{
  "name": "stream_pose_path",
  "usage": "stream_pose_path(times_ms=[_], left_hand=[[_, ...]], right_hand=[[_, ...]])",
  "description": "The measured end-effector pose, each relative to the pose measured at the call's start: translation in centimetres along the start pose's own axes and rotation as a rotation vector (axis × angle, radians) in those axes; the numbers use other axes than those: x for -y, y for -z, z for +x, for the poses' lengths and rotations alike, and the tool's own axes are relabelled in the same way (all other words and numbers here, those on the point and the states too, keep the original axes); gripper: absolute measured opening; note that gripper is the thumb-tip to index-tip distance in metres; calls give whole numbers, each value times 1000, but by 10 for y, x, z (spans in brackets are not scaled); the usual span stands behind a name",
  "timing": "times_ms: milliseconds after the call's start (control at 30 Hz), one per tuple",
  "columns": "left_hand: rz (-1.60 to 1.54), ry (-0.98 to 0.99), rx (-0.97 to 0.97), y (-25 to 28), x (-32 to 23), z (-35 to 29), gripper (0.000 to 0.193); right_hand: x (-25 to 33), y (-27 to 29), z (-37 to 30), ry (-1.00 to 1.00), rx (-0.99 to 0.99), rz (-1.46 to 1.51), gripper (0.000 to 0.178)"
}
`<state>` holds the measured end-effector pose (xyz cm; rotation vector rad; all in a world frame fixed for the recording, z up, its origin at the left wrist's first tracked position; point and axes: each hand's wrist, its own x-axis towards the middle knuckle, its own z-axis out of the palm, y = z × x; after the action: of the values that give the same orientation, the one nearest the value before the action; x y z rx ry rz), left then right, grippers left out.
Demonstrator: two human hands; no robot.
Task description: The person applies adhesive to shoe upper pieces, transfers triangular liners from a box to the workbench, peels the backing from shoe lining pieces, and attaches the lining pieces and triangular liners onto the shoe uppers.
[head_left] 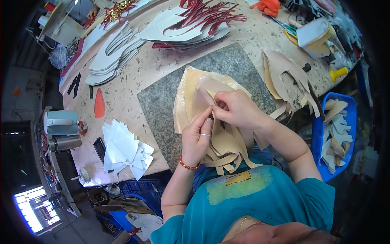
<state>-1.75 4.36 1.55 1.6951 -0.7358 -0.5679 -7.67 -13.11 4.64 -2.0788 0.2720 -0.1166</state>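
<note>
Both my hands meet over a stack of beige leather shoe-upper pieces (189, 95) lying on a grey stone slab (156, 101). My left hand (198, 136) pinches the edge of the top leather piece (202, 99) between thumb and fingers. Right beside it, fingertips nearly touching, my right hand (237, 107) is closed in a pinch on the same edge. Strap-like ends of the beige pieces (227, 156) hang over the table's near edge against my shirt. What lies between the fingertips is partly hidden.
White uppers with dark red straps (195, 26) and a pile of pale pieces (111, 57) lie at the back. White triangular pieces (124, 148) cover part of a phone (98, 147) at left. More beige uppers (286, 73) rest at right, above a blue bin (351, 134) of scraps.
</note>
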Motion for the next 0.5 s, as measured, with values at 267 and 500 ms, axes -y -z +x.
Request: stream_pose_path(times_ms=[267, 500], left_hand=[[-538, 199, -72, -6, 1, 9, 24], [-591, 223, -86, -7, 8, 6, 21]], right_hand=[[7, 7, -18, 42, 22, 47, 18], [-7, -3, -21, -121, 16, 535, 12]])
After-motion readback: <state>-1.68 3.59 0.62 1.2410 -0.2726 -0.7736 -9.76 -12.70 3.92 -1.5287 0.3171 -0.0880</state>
